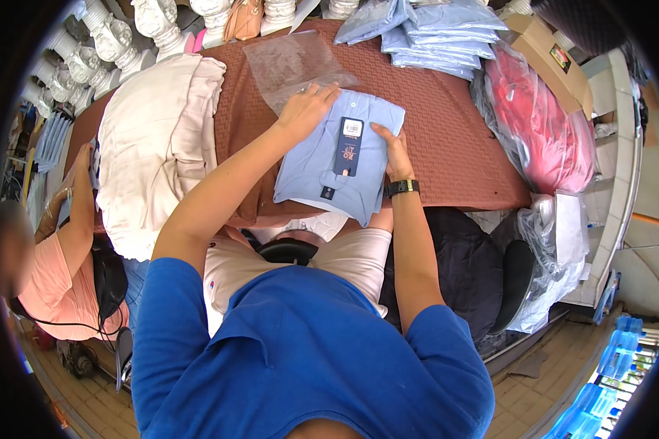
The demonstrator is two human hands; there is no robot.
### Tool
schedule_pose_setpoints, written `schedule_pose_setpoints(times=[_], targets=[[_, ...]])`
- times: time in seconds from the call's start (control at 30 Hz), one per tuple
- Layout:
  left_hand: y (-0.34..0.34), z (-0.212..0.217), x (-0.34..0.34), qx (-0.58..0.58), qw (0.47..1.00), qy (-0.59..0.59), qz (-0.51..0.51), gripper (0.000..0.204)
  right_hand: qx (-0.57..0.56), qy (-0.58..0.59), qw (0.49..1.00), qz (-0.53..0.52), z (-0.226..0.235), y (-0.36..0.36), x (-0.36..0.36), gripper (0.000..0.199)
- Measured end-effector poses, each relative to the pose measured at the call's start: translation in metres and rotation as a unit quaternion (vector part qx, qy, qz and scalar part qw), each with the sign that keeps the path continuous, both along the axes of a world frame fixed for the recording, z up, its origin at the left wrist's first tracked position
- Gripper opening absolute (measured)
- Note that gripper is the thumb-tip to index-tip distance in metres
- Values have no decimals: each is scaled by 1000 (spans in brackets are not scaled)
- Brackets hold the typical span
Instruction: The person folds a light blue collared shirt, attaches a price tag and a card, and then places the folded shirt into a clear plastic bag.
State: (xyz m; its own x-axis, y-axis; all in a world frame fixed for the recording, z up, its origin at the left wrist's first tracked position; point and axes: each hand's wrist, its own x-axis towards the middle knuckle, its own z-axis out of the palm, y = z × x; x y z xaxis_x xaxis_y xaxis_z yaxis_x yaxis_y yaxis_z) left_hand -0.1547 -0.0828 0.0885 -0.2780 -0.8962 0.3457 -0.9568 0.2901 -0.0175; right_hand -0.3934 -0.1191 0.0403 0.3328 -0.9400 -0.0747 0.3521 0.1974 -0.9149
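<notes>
A light blue folded shirt point(311, 162) with a dark hang tag point(349, 146) on its front lies at the near edge of the table, its lower end jutting past it. My right hand point(394, 150) grips the shirt's right side, thumb on top and fingers underneath. Across the shirt's far left corner rests my left hand point(307, 113), its fingers stretched out toward the top edge; its thumb is hard to make out. Just beyond the left hand, a clear plastic bag point(289, 62) lies flat on the brown tablecloth point(439, 135), partly behind that hand and the shirt.
Folded cream cloth point(157, 124) is piled at the left. Bagged blue shirts point(439, 36) are stacked at the far side. Bagged red clothing point(538, 117) and a cardboard box point(553, 58) stand at the right. Another person point(58, 271) sits at the left.
</notes>
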Motion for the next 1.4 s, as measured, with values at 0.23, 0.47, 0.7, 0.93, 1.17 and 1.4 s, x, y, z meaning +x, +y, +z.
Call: schedule_pose_setpoints(times=[0.23,0.47,0.7,0.93,1.17,1.4], targets=[[-6,-5,7,-37,997,50,-43,67,100,-47,991,81,-5,-13,2,41],[-1,2,-18,-7,992,91,-86,69,41,-51,995,69,1,-9,6,42],[9,-9,-7,18,991,112,-69,62,35,33,998,33,-4,-19,9,51],[-3,-17,2,-44,996,48,-66,56,73,18,995,64,-19,-33,10,59],[-6,-2,-23,14,998,53,-10,56,126,-41,989,63,-15,-26,8,52],[-22,-3,-24,-53,998,37,25,61,124,-98,986,55,-19,-22,4,48]])
